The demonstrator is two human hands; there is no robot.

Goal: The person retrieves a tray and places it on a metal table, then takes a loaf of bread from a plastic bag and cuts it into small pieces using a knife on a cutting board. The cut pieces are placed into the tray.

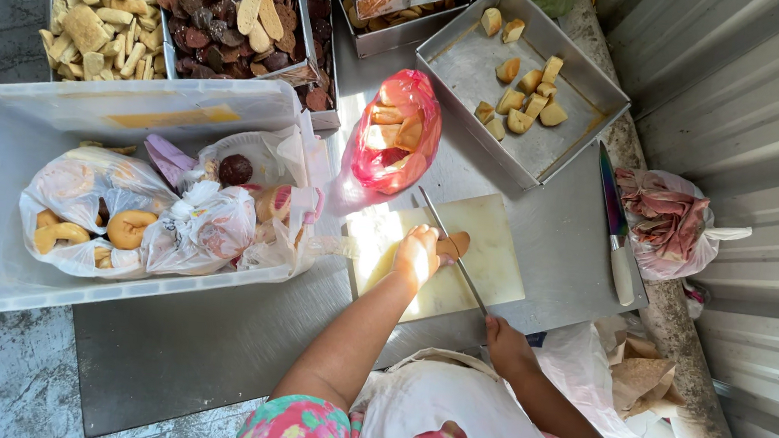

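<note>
Grey metal bench (213,344) carries everything, seen from above. Largest on it: clear plastic tub (10,217) at the left, lid (139,107) tipped up behind, packed with bags of pastries (130,222). Behind the tub, trays of biscuits (100,11) and dark cookies (225,7). Upper right, a steel pan (475,68) holds a few pale cut chunks (524,100). Red bag (396,136) of bread pieces sits between pan and tub, just behind the cutting board. White bag (671,227) lies at the far right edge, off the bench. Pale cutting board (489,255) lies mid-bench, in front of the person. A spare knife (618,232) with a white handle rests on the bench right of the board, untouched.

Hands are apart, one on each side of the work. Left hand (417,254) presses down on the board, fingertips on a small brown pastry (453,244) and pinning it. Pastry lies on the board just right of the left hand, touching it, and well ahead of the right hand. Right hand (507,344) sits near the board's front edge, closed round the handle of a long thin knife (454,252). The blade runs diagonally up-left across the board and crosses the pastry right by the left fingertips. Cannot tell how deep the blade sits.
</note>
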